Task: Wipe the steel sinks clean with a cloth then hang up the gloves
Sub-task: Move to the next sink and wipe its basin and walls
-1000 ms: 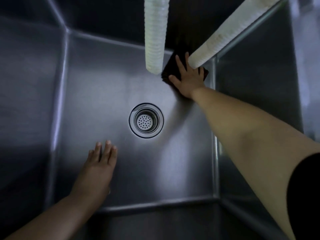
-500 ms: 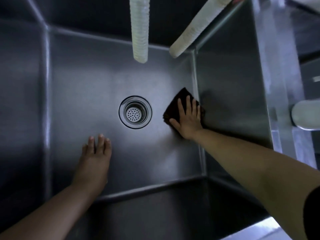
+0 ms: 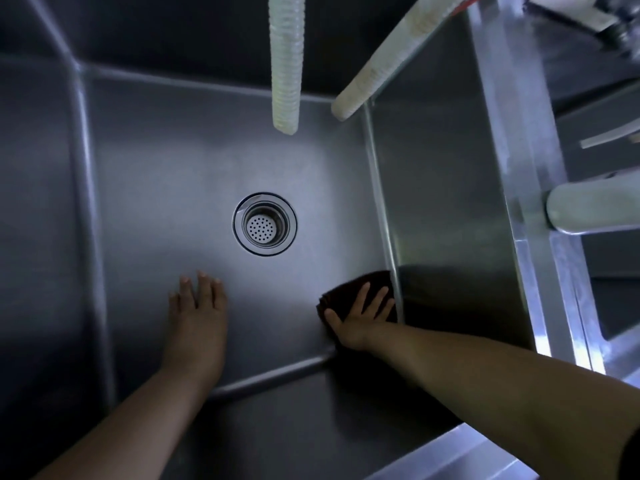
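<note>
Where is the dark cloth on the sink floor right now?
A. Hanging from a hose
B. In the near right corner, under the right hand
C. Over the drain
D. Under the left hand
B: the right hand presses the cloth flat where the sink floor meets the right wall, well clear of the drain.

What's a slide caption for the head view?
Right hand presses dark cloth into sink corner; left hand flat.

Dim light falls unevenly. Two pale ribbed hoses (image 3: 285, 60) hang from above; a bright steel counter rim (image 3: 519, 161) runs along the right, carrying a blurred pale tap handle (image 3: 588, 209).
</note>
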